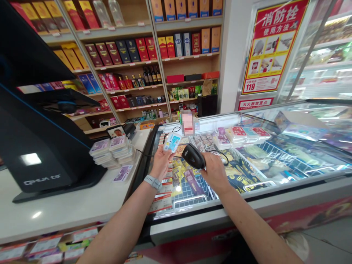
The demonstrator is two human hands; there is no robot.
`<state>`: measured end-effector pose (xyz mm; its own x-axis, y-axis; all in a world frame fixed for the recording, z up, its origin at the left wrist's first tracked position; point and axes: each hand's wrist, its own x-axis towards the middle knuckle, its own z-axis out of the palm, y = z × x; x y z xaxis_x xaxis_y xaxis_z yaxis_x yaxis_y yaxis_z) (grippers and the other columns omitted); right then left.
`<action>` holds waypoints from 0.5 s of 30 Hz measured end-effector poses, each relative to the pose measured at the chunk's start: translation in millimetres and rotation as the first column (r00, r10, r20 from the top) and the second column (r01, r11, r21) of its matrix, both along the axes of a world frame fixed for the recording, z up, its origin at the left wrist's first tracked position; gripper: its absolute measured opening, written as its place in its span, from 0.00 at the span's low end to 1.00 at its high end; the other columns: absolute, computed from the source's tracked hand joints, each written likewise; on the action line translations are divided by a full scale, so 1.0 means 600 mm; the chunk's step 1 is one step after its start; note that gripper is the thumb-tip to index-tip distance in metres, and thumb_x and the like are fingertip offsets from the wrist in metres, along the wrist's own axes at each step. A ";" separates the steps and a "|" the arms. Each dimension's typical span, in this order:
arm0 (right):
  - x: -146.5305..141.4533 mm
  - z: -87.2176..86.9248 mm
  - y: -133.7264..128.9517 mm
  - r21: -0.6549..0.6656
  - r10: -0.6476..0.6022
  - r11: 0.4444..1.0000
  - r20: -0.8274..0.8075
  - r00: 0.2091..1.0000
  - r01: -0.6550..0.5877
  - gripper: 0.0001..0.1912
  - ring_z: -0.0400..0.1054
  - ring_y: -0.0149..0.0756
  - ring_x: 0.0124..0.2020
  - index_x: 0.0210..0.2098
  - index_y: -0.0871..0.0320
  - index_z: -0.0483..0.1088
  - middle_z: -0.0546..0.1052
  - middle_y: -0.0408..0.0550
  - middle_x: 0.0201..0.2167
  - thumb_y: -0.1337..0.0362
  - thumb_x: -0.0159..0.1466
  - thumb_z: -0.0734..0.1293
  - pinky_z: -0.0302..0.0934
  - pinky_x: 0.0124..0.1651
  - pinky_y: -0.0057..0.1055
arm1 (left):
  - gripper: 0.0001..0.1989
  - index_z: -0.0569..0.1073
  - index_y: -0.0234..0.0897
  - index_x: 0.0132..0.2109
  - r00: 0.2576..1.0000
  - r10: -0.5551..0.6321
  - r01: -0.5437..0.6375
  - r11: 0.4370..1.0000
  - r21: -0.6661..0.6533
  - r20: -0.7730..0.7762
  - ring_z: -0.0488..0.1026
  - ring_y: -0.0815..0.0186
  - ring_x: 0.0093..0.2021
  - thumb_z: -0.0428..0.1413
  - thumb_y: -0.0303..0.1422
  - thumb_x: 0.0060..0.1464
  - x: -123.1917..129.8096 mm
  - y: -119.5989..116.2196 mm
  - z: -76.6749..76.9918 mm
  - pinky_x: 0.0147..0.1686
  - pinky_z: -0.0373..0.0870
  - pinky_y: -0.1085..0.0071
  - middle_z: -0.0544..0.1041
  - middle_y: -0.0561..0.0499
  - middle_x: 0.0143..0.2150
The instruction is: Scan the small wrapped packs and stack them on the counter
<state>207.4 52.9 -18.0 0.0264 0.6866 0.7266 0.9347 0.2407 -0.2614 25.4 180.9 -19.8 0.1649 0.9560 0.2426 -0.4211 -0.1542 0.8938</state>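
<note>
Above the glass-topped chest freezer point(264, 194), a small blue-and-white packet point(172, 142) is pinched by the left hand point(161, 164), a black barcode scanner point(193, 156) is gripped in the right hand point(215, 170), and stacked packets point(112, 152) are kept on the counter point(55, 216) at nine o'clock.

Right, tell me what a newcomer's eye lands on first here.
The black handheld barcode scanner in the right hand stands out at centre, beside the pale blue packet in the left hand. Above, wooden shelves carry red and gold boxes. At upper right hangs a red-and-yellow fire hydrant instruction poster.
</note>
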 end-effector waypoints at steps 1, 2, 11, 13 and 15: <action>0.000 0.000 0.000 0.000 0.000 1.000 -0.002 1.000 0.000 0.15 0.66 0.45 0.40 0.43 0.60 0.66 0.74 0.52 0.37 0.74 0.56 0.61 0.57 0.44 0.39 | 0.16 0.70 0.37 0.42 1.000 0.000 0.000 1.000 0.002 0.001 0.75 0.66 0.44 0.64 0.32 0.45 0.000 0.000 0.000 0.52 0.70 0.60 0.77 0.49 0.43; 0.000 0.000 0.000 0.000 -0.001 1.000 -0.003 1.000 0.001 0.15 0.66 0.45 0.40 0.43 0.60 0.66 0.74 0.53 0.37 0.74 0.56 0.61 0.57 0.45 0.39 | 0.17 0.70 0.37 0.42 1.000 0.001 -0.001 1.000 0.003 0.002 0.75 0.66 0.44 0.64 0.32 0.45 0.000 0.000 0.000 0.52 0.70 0.60 0.77 0.49 0.43; 0.005 -0.001 0.000 0.022 0.031 0.999 -0.056 0.998 -0.030 0.18 0.66 0.46 0.42 0.47 0.61 0.66 0.74 0.53 0.39 0.73 0.57 0.62 0.58 0.46 0.41 | 0.21 0.70 0.37 0.43 1.000 -0.006 0.005 0.999 -0.050 -0.006 0.75 0.66 0.44 0.66 0.34 0.42 0.002 -0.008 0.004 0.50 0.70 0.64 0.77 0.48 0.45; 0.008 -0.002 0.000 0.039 0.043 0.998 -0.074 0.996 -0.041 0.18 0.66 0.46 0.42 0.47 0.61 0.66 0.74 0.53 0.39 0.72 0.57 0.63 0.59 0.46 0.41 | 0.20 0.71 0.37 0.42 1.000 -0.007 0.005 0.997 -0.072 -0.024 0.75 0.65 0.44 0.67 0.34 0.42 0.004 -0.009 0.004 0.49 0.70 0.64 0.78 0.48 0.44; 0.010 -0.003 0.000 0.055 0.050 0.997 -0.087 0.995 -0.045 0.18 0.66 0.46 0.42 0.47 0.61 0.66 0.74 0.53 0.39 0.72 0.57 0.63 0.60 0.46 0.42 | 0.19 0.72 0.36 0.42 0.999 -0.012 0.009 0.996 -0.092 -0.033 0.75 0.65 0.44 0.66 0.34 0.42 0.007 -0.009 0.001 0.49 0.70 0.65 0.78 0.48 0.43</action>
